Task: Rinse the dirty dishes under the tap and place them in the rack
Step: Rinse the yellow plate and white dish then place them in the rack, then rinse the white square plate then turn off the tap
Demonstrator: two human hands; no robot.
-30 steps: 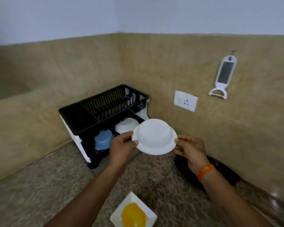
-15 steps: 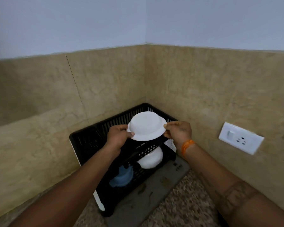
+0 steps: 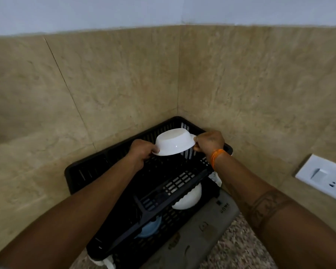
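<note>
A white bowl (image 3: pixel 174 142) is held upside down over the upper tier of a black two-tier dish rack (image 3: pixel 89 169) in the wall corner. My left hand (image 3: pixel 142 150) pinches the bowl's rim on its left side. My right hand (image 3: pixel 209 142), with an orange band at the wrist, grips the rim on the right. The bowl sits low over the back right part of the top tier; I cannot tell if it touches the rack. On the lower tier lie another white bowl (image 3: pixel 188 199) and a blue dish (image 3: pixel 150 228), both partly hidden by the upper tier.
Beige tiled walls close in behind and to the right of the rack. A white socket plate (image 3: pixel 324 178) is on the right wall. A grey drip tray (image 3: pixel 200 228) sticks out under the rack onto the speckled counter (image 3: pixel 237 249).
Both hands have carried the bowl from the counter side over to the rack and lowered it toward the top tier. The view has moved closer to the rack.
</note>
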